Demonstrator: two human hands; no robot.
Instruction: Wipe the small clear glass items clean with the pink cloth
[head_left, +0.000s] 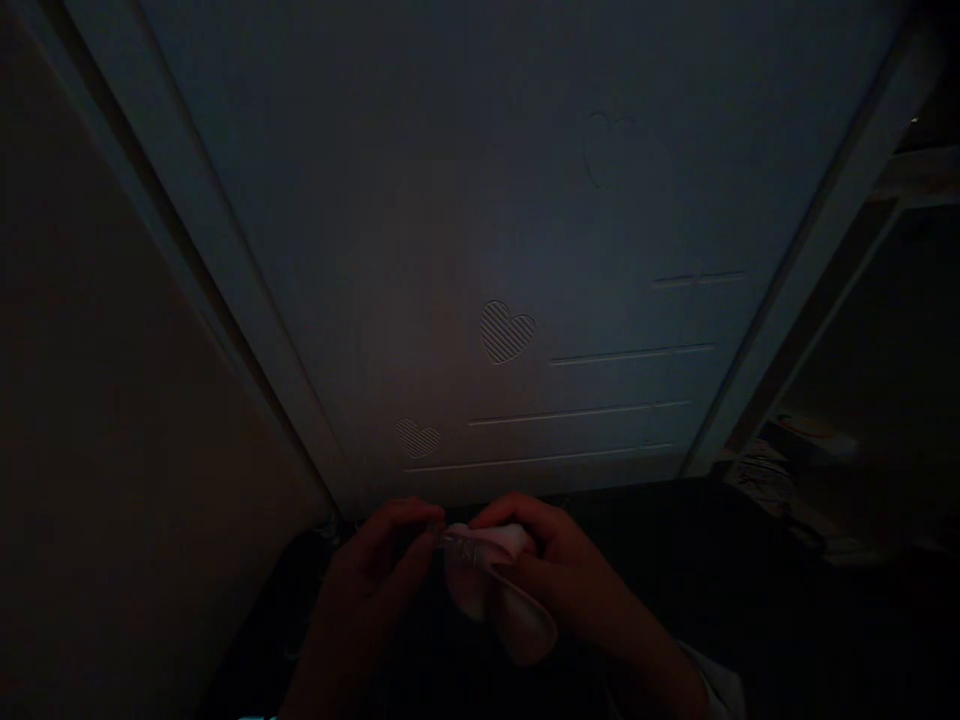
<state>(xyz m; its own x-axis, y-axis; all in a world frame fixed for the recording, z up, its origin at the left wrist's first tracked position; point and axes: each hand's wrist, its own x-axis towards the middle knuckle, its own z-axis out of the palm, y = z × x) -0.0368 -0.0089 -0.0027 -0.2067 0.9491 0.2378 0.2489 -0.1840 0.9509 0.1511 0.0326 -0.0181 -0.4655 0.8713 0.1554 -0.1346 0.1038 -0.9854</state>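
Two-handed handling of a pink soft item (491, 548) in front of a pale panel (420, 250): right hand (574, 565) gripping it, left hand (375, 570) with fingers pinched at its clear strip (459, 546), presumably working the strip, which calls for a steady right grip.

We note a pink piece (499, 545), matt and cloth-like; at its edge a transparent bit (461, 548), faintly glossy, plastic by look. Panel (420, 200): smooth, low sheen, cut with a ridged heart (507, 332) and fine grooves (577, 413). Sleeve (716, 685): pale matt cloth.
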